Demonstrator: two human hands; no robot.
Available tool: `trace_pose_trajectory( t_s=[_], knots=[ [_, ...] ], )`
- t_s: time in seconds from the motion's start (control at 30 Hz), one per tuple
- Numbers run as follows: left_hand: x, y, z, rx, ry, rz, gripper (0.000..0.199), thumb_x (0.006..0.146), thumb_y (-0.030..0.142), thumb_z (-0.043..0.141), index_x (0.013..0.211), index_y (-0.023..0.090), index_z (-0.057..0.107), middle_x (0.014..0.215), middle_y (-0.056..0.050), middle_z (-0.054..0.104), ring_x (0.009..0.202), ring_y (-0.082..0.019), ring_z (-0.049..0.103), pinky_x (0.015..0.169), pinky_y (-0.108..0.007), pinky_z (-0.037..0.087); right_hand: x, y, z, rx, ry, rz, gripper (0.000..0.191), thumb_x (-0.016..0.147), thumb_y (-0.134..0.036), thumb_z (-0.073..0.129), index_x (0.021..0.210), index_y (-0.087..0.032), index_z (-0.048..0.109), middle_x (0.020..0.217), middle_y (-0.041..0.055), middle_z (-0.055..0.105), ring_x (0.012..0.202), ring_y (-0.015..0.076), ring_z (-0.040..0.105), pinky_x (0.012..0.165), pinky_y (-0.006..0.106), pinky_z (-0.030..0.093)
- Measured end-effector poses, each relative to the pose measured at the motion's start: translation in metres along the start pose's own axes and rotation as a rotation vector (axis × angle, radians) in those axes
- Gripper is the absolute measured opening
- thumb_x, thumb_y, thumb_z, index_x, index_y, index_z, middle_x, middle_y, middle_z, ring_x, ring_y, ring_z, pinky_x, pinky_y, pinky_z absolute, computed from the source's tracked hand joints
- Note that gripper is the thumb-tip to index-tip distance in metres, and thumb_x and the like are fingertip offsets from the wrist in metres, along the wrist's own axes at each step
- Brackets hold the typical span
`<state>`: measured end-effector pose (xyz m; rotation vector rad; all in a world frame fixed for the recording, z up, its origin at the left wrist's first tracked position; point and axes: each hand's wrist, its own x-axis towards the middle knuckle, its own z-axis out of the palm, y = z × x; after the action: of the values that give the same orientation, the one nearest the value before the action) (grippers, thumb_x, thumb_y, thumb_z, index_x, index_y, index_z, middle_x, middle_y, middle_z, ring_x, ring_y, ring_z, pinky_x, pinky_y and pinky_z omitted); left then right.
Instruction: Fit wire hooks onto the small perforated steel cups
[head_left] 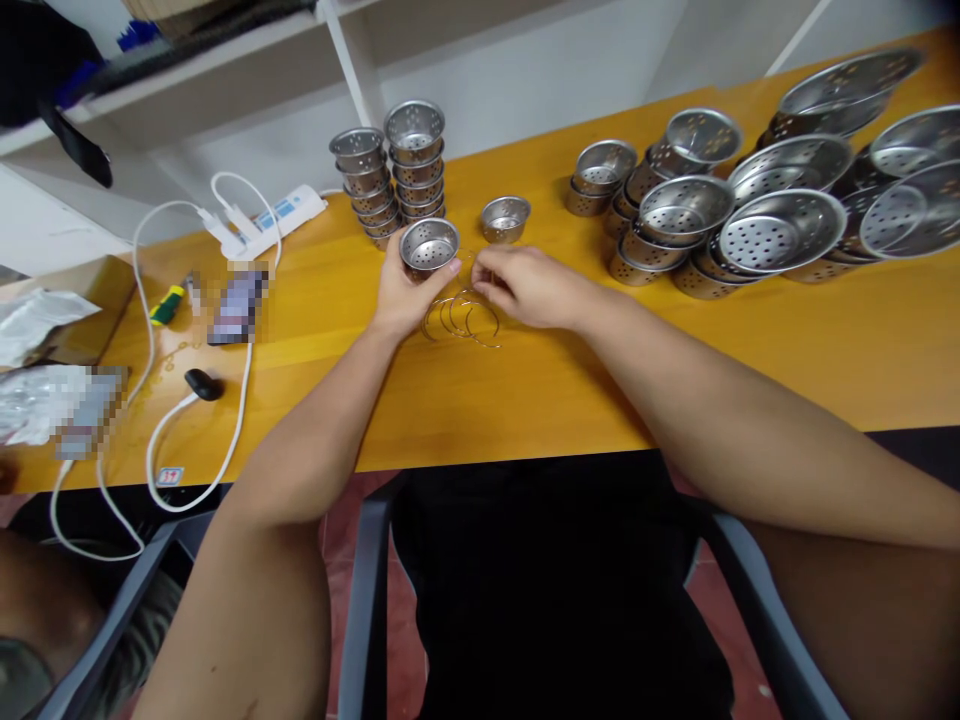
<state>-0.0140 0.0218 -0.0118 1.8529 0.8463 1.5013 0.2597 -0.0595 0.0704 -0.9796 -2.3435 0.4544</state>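
My left hand (pixel 405 291) is wrapped round a small perforated metal cup (pixel 430 247), its open top facing up. Close to its right side, my right hand (pixel 525 284) has thumb and fingers pinched together. A thin wire ring (pixel 466 258) seems to run from those fingertips toward the cup, though it is faint. Several thin wire rings (pixel 459 318) lie loosely on the table just below both hands. Another small perforated cup (pixel 505 219) stands alone beyond my right hand.
Stacked perforated cups (pixel 416 165) stand behind my left hand. Many larger perforated bowls (pixel 781 232) fill the right side of the wooden table (pixel 517 410). A power strip (pixel 279 222), phone (pixel 238 306), screwdriver (pixel 168 305) and white cables lie left. Another person's leg (pixel 45 600) shows lower left.
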Motion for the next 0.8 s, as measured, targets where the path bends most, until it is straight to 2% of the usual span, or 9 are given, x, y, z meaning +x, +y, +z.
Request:
trace_pose_trajectory(
  t_s=[0.23, 0.47, 0.57, 0.7, 0.8],
  knots=[
    [0.002, -0.021, -0.008, 0.063, -0.022, 0.099, 0.104, 0.088, 0.096, 0.099, 0.16, 0.035, 0.055, 0.153, -0.009, 0.077, 0.141, -0.029, 0.083, 0.134, -0.052, 0.065, -0.002, -0.002, 0.0, 0.149, 0.085, -0.025, 0.012, 0.116, -0.035, 0.073, 0.111, -0.028, 0.066, 0.101, 0.0072, 0.076, 0.091, 0.0276, 0.07, 0.098, 0.049, 0.066],
    [0.004, -0.031, -0.011, 0.101, -0.031, 0.121, 0.108, 0.089, 0.099, 0.095, 0.165, 0.036, 0.052, 0.156, -0.01, 0.074, 0.151, -0.032, 0.079, 0.14, -0.056, 0.061, 0.0, 0.003, 0.007, 0.26, 0.195, -0.023, 0.026, 0.115, -0.049, 0.083, 0.108, -0.026, 0.073, 0.097, 0.0038, 0.068, 0.082, 0.0221, 0.062, 0.086, 0.043, 0.064],
    [0.003, -0.022, -0.007, 0.065, -0.016, 0.09, 0.11, 0.084, 0.101, 0.098, 0.161, 0.036, 0.054, 0.154, -0.009, 0.074, 0.151, -0.032, 0.079, 0.139, -0.056, 0.061, 0.0, 0.003, 0.006, 0.318, 0.211, -0.021, 0.03, 0.113, -0.052, 0.085, 0.107, -0.025, 0.074, 0.096, 0.0035, 0.069, 0.081, 0.0209, 0.061, 0.079, 0.039, 0.06],
    [0.001, 0.007, -0.002, 0.024, 0.01, -0.062, 0.11, 0.077, 0.099, 0.105, 0.154, 0.033, 0.061, 0.153, -0.01, 0.075, 0.156, -0.035, 0.076, 0.143, -0.057, 0.058, -0.001, -0.004, 0.003, 0.352, 0.178, 0.038, 0.025, 0.113, -0.05, 0.083, 0.111, -0.025, 0.076, 0.098, 0.0047, 0.073, 0.084, 0.022, 0.065, 0.079, 0.039, 0.06],
    [0.001, 0.026, 0.0, 0.001, 0.044, -0.139, 0.116, 0.066, 0.1, 0.109, 0.149, 0.032, 0.064, 0.15, -0.01, 0.076, 0.159, -0.037, 0.074, 0.145, -0.057, 0.057, -0.002, -0.008, 0.001, 0.382, 0.155, 0.092, 0.024, 0.112, -0.051, 0.082, 0.113, -0.027, 0.076, 0.093, 0.0042, 0.073, 0.083, 0.0237, 0.067, 0.079, 0.04, 0.062]
  ],
)
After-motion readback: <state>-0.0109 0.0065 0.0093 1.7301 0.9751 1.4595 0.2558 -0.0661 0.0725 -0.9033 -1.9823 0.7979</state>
